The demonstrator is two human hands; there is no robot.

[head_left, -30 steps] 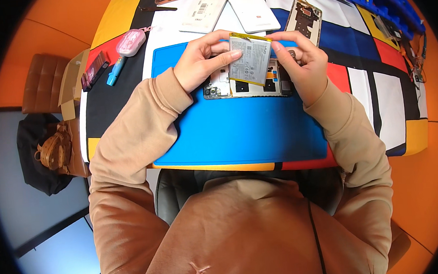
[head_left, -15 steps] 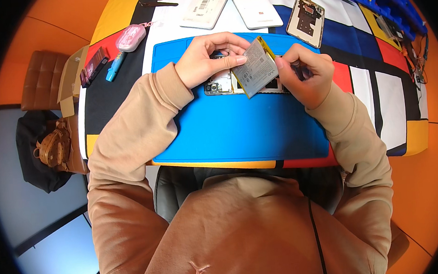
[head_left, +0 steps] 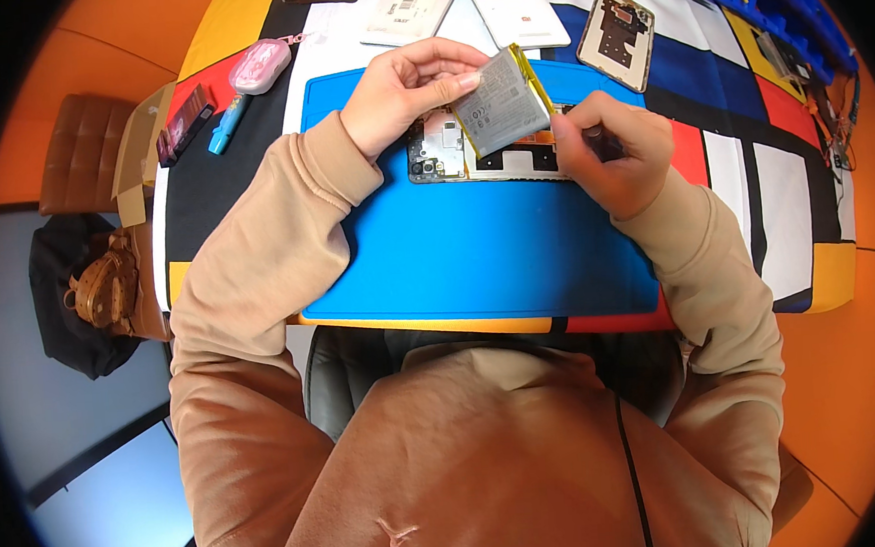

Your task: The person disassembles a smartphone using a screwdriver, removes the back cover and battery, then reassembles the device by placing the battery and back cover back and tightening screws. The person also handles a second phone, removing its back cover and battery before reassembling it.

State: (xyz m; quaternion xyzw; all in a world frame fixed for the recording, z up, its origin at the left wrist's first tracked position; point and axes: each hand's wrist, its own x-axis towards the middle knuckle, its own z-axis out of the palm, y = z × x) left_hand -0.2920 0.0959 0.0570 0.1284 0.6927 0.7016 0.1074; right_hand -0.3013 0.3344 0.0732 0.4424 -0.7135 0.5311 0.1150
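A flat grey phone battery with yellow edges is held tilted above an opened phone. My left hand pinches its upper left corner between thumb and fingers. At the battery's lower right corner, my right hand is curled closed, its thumb and fingertip close against that edge. A dark object shows inside the right hand, mostly hidden by the fingers. The phone lies on a blue mat, its camera end and a bare inner bay showing below the battery; its right end is covered by my right hand.
Beyond the mat lie two white phone panels and a removed phone frame. Blue bins stand at the far right. A pink case, a blue pen-like item and a dark box are on the left.
My left hand and the battery have moved slightly up and to the left, uncovering more of the phone's inner bay. The right hand stays almost in place at the battery's corner.
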